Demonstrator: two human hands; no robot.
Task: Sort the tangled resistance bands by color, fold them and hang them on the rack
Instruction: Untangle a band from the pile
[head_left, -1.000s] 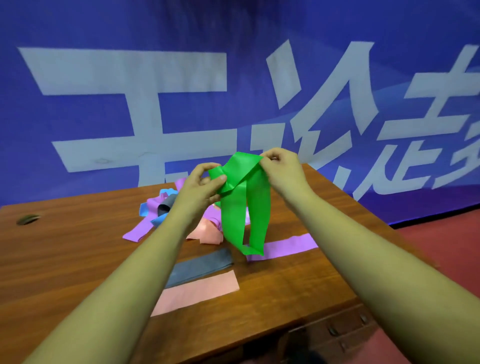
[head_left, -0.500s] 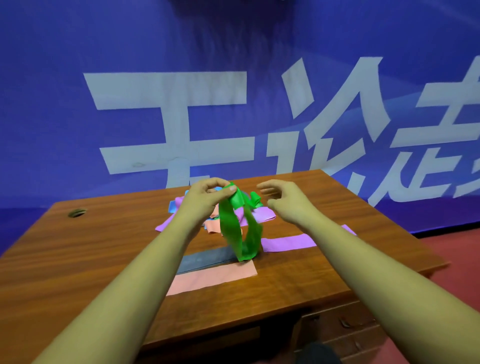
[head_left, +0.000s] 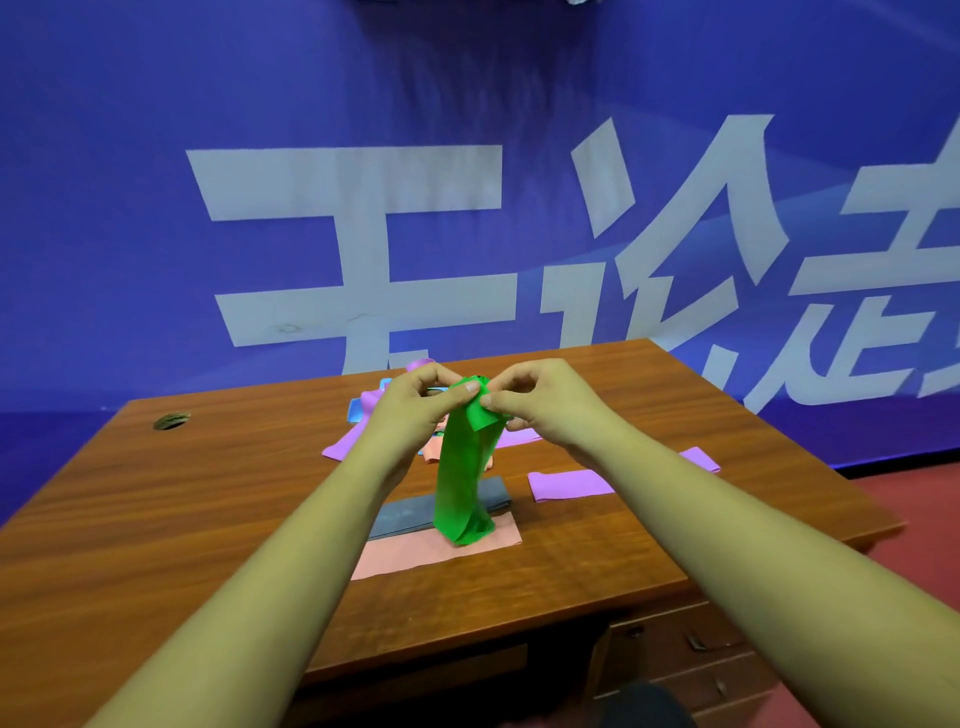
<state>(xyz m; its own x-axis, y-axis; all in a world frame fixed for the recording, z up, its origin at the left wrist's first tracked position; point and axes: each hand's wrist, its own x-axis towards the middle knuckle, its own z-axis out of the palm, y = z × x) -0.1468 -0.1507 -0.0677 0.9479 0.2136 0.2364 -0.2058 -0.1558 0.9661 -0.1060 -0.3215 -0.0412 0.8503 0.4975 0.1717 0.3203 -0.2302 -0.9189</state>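
- The left hand (head_left: 415, 410) pinches the top of the bright green, thin, flat elastic resistance band (head_left: 460, 478) between thumb and fingertips. The right hand (head_left: 540, 405) pinches a loose green flap right beside it, so the two hands nearly touch.
- The green band hangs straight down from both pinches, held above the brown wooden surface (head_left: 208, 493). Its lower loop ends over the flat pink strip (head_left: 415, 553) and in front of the folded grey band (head_left: 400, 517); whether it touches them cannot be told.
- It looks very light, limp and stretchy, and probably somewhat slick. It drapes and twists under its own weight, so layers are likely to slide apart unless the edges are pinched together. The best hold is at the stacked top edges, with a second pinch at the lower fold to flatten it.
- A folded purple band (head_left: 566, 486) lies to the right, well apart, and the remaining tangle of purple, blue and pink bands (head_left: 363, 415) sits behind the left hand.
- Half a second ago the right hand was spread and off the band, and only the left held it. Now the right hand has closed on the top.
- A second ago the hands held the band wider apart with its strands splayed; now it hangs narrower.
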